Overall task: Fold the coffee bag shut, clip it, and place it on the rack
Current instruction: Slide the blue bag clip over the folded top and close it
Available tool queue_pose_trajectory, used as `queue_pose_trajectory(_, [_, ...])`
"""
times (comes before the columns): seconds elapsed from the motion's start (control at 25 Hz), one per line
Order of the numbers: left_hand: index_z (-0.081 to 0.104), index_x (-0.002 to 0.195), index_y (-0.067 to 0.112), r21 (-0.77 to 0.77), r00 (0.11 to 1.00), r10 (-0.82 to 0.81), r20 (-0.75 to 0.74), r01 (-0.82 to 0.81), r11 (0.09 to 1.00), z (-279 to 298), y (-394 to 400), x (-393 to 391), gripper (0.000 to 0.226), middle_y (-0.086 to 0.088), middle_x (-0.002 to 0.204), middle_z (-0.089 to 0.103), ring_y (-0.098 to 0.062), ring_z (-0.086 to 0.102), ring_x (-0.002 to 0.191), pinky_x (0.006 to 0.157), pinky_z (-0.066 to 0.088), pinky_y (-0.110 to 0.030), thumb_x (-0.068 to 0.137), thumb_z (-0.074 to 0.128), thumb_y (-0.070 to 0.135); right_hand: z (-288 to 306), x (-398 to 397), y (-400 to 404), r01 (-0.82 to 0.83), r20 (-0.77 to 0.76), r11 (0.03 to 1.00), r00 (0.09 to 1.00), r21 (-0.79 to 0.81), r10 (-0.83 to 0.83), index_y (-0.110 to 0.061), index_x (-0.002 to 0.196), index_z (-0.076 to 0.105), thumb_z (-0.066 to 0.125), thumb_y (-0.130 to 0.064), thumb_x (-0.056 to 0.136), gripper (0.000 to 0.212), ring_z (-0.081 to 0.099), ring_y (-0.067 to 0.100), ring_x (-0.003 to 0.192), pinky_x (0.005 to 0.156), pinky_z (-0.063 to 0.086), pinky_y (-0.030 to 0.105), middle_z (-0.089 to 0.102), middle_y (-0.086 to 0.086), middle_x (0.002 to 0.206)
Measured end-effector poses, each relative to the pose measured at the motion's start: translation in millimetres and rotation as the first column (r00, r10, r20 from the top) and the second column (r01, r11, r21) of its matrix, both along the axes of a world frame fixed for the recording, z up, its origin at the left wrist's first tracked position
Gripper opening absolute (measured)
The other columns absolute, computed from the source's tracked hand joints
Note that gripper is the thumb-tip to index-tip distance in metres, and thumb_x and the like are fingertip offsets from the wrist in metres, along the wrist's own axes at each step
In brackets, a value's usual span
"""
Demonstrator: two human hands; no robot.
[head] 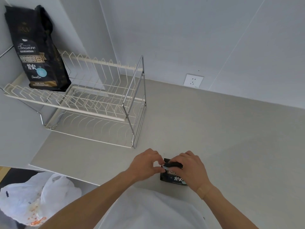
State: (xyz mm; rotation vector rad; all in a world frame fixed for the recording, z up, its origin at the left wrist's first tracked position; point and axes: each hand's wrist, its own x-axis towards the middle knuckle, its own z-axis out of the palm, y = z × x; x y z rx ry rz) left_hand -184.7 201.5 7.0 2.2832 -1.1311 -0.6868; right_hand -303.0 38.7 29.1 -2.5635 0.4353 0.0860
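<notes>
Bare forearms, no sleeves; white top below both hands; tan plaster [204, 190] on wrist just behind right hand [191, 167]

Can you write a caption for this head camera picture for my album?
Both hands, left hand and right hand, fold a small coffee bag near the rack.

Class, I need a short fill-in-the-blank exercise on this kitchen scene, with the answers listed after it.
1. Both hands work at the ___ of the small coffee bag.
2. The large coffee bag stands on the rack's ___ tier.
3. The small bag rests on the ___.
4. The wall socket is ___ of the rack.

Answers: top; upper; counter; right
</notes>
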Motion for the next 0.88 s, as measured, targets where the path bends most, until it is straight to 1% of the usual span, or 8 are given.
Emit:
queue_pose_trajectory(0.08, [0.067, 0.108, 0.032, 0.04, 0.999, -0.053, -0.009, 0.054, 0.998, 5.4, -1.5, 3.4, 0.032, 0.014, 0.112, 0.061, -0.005, 0.048, 0.106, 0.083, 0.044, -0.026, 0.079, 0.073, 0.044, 3.4, -12.9, -16.1, 0.047, -0.021, 0.998, 0.999, 0.035, -0.046, -0.039, 0.099, 0.07, 0.074, -0.046, 0.073, 0.027, 0.05, 0.008, 0.094, 0.079, 0.037, 0.026, 0.067, -0.02, 0.093])
queue_pose_trajectory(0.2, [0.063, 0.116, 0.036, 0.021, 0.991, -0.132, -0.02, 0.133, 0.991, 18.5, -8.2, 6.5, 0.041, 0.014, 0.117, 0.057, -0.004, 0.046, 0.109, 0.087, 0.044, -0.026, 0.078, 0.074, 0.045, 2.7, -49.3, -43.0, 0.219, -0.053, 0.951, 0.976, 0.218, -0.212, -0.042, 0.099, 0.069, 0.084, -0.035, 0.066, 0.036, 0.049, 0.005, 0.103, 0.085, 0.041, 0.024, 0.064, -0.024, 0.103])
queue_pose_trajectory(0.32, [0.063, 0.115, 0.037, -0.028, 0.974, -0.225, 0.027, 0.226, 0.974, 31.4, -27.4, 2.8, 0.038, 0.013, 0.114, 0.06, -0.006, 0.048, 0.105, 0.085, 0.044, -0.025, 0.079, 0.071, 0.046, -4.0, -75.9, -51.5, 0.359, -0.089, 0.812, 0.929, 0.46, -0.36, -0.045, 0.096, 0.07, 0.087, -0.026, 0.065, 0.04, 0.052, 0.001, 0.109, 0.086, 0.038, 0.02, 0.065, -0.023, 0.11])
queue_pose_trajectory(0.4, [0.063, 0.114, 0.036, -0.018, 0.949, -0.304, 0.085, 0.307, 0.952, 36.0, -44.2, -3.5, 0.035, 0.012, 0.111, 0.061, -0.008, 0.049, 0.101, 0.081, 0.043, -0.026, 0.081, 0.067, 0.047, -10.2, -79.9, -47.0, 0.401, -0.097, 0.727, 0.901, 0.557, -0.423, -0.044, 0.093, 0.071, 0.088, -0.022, 0.065, 0.04, 0.055, 0.003, 0.108, 0.085, 0.039, 0.02, 0.067, -0.02, 0.109])
queue_pose_trajectory(0.52, [0.063, 0.114, 0.032, 0.033, 0.898, -0.4, 0.185, 0.401, 0.915, 36.8, -66.4, -14.7, 0.032, 0.008, 0.107, 0.063, -0.014, 0.052, 0.096, 0.075, 0.041, -0.029, 0.086, 0.062, 0.046, -18.1, -75.6, -37.4, 0.415, -0.067, 0.67, 0.874, 0.615, -0.48, -0.048, 0.087, 0.071, 0.087, -0.021, 0.066, 0.037, 0.06, 0.007, 0.103, 0.084, 0.042, 0.024, 0.071, -0.016, 0.104])
queue_pose_trajectory(0.64, [0.064, 0.111, 0.028, 0.053, 0.867, -0.431, 0.249, 0.432, 0.9, 33.4, -79.7, -23.3, 0.03, 0.005, 0.101, 0.065, -0.018, 0.055, 0.092, 0.072, 0.039, -0.03, 0.088, 0.058, 0.047, -25.1, -71.2, -31.9, 0.431, -0.043, 0.649, 0.851, 0.627, -0.524, -0.049, 0.084, 0.071, 0.085, -0.026, 0.066, 0.032, 0.061, 0.006, 0.1, 0.083, 0.043, 0.021, 0.072, -0.016, 0.1])
queue_pose_trajectory(0.76, [0.065, 0.107, 0.023, 0.061, 0.847, -0.437, 0.302, 0.44, 0.896, 28.0, -83.9, -31.5, 0.026, 0.001, 0.096, 0.065, -0.02, 0.057, 0.088, 0.069, 0.036, -0.03, 0.092, 0.054, 0.041, -30.3, -70.3, -30.9, 0.431, -0.017, 0.637, 0.836, 0.639, -0.549, -0.044, 0.083, 0.074, 0.087, -0.026, 0.064, 0.029, 0.062, 0.0, 0.094, 0.08, 0.046, 0.013, 0.073, -0.019, 0.095])
queue_pose_trajectory(0.88, [0.067, 0.099, 0.019, 0.022, 0.847, -0.411, 0.338, 0.429, 0.903, 23.5, -82.8, -37.5, 0.021, 0.0, 0.089, 0.065, -0.022, 0.057, 0.084, 0.067, 0.033, -0.029, 0.094, 0.053, 0.033, -31.6, -69.8, -32.5, 0.412, 0.013, 0.658, 0.842, 0.63, -0.539, -0.052, 0.075, 0.072, 0.088, -0.023, 0.063, 0.035, 0.06, -0.008, 0.092, 0.077, 0.042, 0.003, 0.069, -0.03, 0.095])
